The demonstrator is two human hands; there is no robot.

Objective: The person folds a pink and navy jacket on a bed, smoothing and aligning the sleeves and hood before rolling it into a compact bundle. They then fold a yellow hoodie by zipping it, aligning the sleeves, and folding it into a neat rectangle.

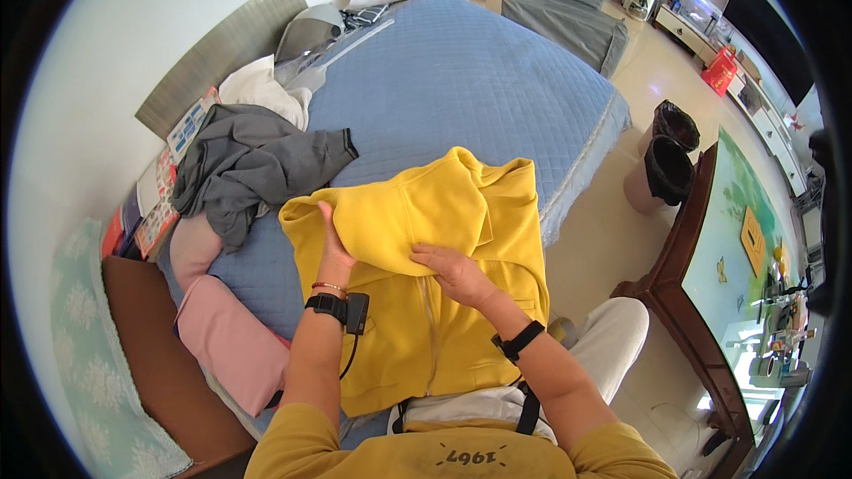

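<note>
A yellow zip-up hoodie (389,326) lies front up across the near edge of the bed and toward my lap, its zipper running down the middle. The hood (406,213) is spread at the far end. My left hand (337,243) holds the hood's left side, with most of its fingers hidden by the cloth. On the lower edge of the hood rests my right hand (459,273), fingers laid over the fabric and thumb out of sight. Whether the right hand pinches the cloth cannot be made out.
A blue quilted bedspread (459,73) covers the bed. Left of the hoodie are a crumpled dark grey garment (259,159), a white cloth (266,90) and a folded pink item (233,342). A glass-topped wooden table (672,253) and lined bins (659,173) stand at right.
</note>
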